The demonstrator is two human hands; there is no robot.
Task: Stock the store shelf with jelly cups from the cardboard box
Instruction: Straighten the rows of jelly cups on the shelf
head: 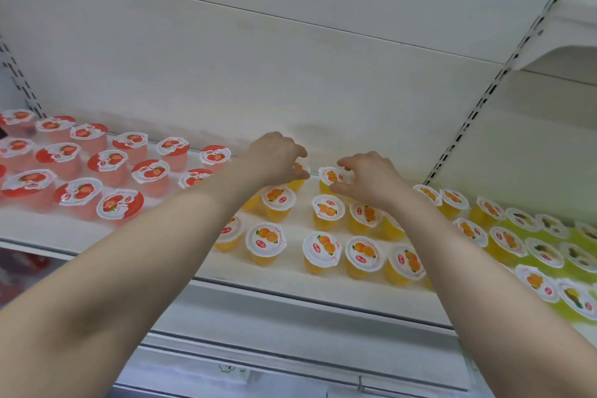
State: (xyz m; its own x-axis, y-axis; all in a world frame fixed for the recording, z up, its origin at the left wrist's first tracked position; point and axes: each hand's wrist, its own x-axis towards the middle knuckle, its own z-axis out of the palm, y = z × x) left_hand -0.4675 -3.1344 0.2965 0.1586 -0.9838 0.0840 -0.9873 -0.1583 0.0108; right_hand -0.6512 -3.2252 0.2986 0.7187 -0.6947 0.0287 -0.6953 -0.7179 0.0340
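My left hand (274,155) reaches to the back of the white shelf (245,268) and pinches the lid rim of an orange jelly cup (299,175) standing in the back row. My right hand (368,179) is just to its right, thumb and curled fingers round a second orange jelly cup (330,176), which also stands on the shelf. Several more orange cups (323,252) stand in rows in front of both hands. The cardboard box is out of view.
Red strawberry jelly cups (109,161) fill the shelf's left part. Green-yellow cups (549,255) stand at the far right. A slotted upright (478,113) runs along the back panel on the right. Another shelf (565,45) juts out at upper right.
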